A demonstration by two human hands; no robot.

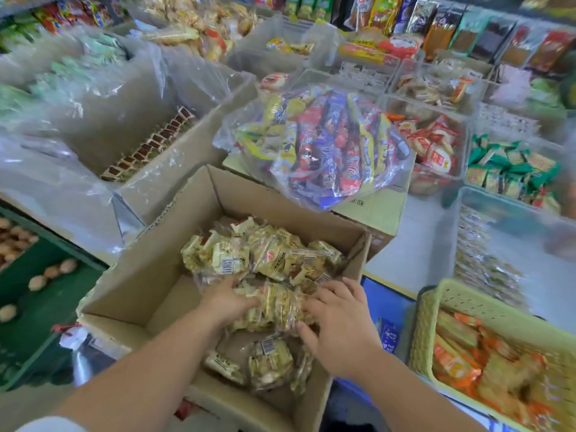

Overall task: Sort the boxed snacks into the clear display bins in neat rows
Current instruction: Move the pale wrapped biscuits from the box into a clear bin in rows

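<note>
Seemed barely begun: gripped one pack (277,307) in the near carton (149,275) – left hand (232,299) and right hand (339,322) both curled round it – many packs (218,257) left for the bins (505,199).

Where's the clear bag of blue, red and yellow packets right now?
Head view, centre: the bag lies on a closed carton behind the open cardboard box, with the clear bin of red-and-white packets on its right.

I count two hands, left hand (230,302) and right hand (339,325); three cardboard boxes, front box (149,269), left box (193,151) and far box (380,210); one green basket (486,302); one bag (327,141) of sticks. The yellow packs (274,257) are too heaped to count.
</note>
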